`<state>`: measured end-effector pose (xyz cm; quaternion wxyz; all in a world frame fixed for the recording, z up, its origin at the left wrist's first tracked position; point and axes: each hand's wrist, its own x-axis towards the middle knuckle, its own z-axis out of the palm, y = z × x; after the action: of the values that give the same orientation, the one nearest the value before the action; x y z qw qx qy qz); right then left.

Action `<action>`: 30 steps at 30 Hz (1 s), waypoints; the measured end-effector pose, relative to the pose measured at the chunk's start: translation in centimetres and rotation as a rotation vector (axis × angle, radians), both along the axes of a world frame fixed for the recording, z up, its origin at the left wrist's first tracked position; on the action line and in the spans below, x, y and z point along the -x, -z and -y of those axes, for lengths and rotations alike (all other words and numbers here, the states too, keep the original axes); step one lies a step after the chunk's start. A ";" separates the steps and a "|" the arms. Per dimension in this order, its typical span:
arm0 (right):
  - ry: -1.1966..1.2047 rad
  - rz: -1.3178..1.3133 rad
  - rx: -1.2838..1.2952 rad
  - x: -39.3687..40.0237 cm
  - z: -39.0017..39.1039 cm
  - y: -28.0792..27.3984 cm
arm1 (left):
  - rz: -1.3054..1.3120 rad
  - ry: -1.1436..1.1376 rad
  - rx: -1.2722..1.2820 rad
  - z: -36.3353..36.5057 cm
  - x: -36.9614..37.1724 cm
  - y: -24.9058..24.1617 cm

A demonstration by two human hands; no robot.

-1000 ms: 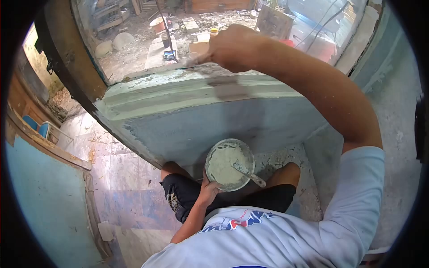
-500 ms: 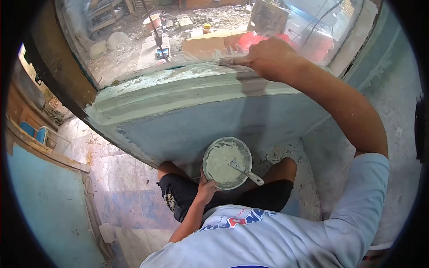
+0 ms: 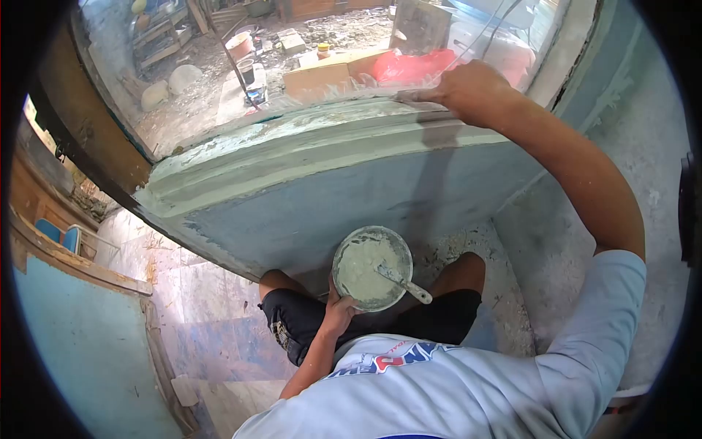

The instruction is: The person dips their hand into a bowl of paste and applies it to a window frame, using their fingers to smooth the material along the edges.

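Note:
My left hand grips the lower left side of a round bowl, held above my lap between my knees. Pale grey-green putty fills much of the bowl. A putty knife leans inside, its blade in the putty and its handle over the rim. My right hand is at the window sill, index finger stretched out along the ledge by the glass. The other fingers look curled, and no tool shows in that hand. Smeared putty coats the sill's stepped edge.
Beyond the window glass lie a cardboard box, a red plastic bag and rubble. A grey wall runs below the sill. At left are a dark wooden frame, a light blue panel and a blue chair.
My right hand has slid to the right along the sill, finger still stretched out. The view has shifted slightly. My left hand and the bowl stay in place.

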<state>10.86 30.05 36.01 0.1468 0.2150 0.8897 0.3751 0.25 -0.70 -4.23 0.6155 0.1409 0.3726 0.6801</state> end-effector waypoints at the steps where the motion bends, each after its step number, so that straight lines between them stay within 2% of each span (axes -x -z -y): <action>1: 0.031 0.013 -0.003 -0.6 -0.1 -0.2 | 0.001 -0.004 0.008 0.1 0.0 0.3; 8: 0.177 0.081 0.040 -1.2 0.7 -2.4 | -0.007 -0.015 -0.034 0.4 0.0 0.0; 10: -0.355 -0.277 0.289 0.0 -0.5 -1.3 | 0.003 -0.008 0.007 0.5 -0.2 -0.3; 11: -0.226 -0.229 0.647 2.4 2.2 -3.3 | 0.007 -0.025 0.005 0.5 -0.3 -0.2; 12: -0.239 -0.225 0.648 4.3 3.7 -3.5 | -0.002 -0.015 0.020 0.5 -0.3 -0.1; 14: 0.074 -0.258 1.132 7.0 5.9 -3.6 | -0.016 -0.004 0.045 0.5 -0.2 0.2; 17: -0.075 -0.168 1.156 11.5 4.3 -1.0 | -0.032 0.007 0.006 0.8 -0.4 -0.5; 19: -0.087 -0.089 1.139 13.0 4.5 -1.2 | -0.035 -0.009 -0.001 1.1 -0.4 -0.3; 21: 0.094 0.034 0.918 13.3 5.9 -2.4 | -0.034 -0.008 -0.001 1.5 -0.3 -0.1; 22: 0.090 0.039 0.915 13.5 6.1 -2.3 | -0.032 -0.013 -0.003 1.5 -0.1 -0.3; 25: -0.043 0.120 0.407 13.4 6.5 -1.4 | -0.004 -0.017 0.025 1.4 0.0 -0.7; 26: -0.107 0.152 0.257 12.2 8.5 -2.9 | -0.002 -0.024 0.016 1.4 0.1 -0.6; 27: -0.104 0.155 0.262 12.0 8.2 -2.5 | -0.001 -0.034 0.005 1.4 0.2 -0.6; 30: -0.144 0.203 -0.001 11.5 7.9 -2.4 | -0.002 -0.035 -0.024 1.4 0.1 -0.1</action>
<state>-0.64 22.16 38.44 0.2088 0.1115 0.8831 0.4051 0.16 -2.13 -4.09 0.6015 0.1426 0.3675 0.6949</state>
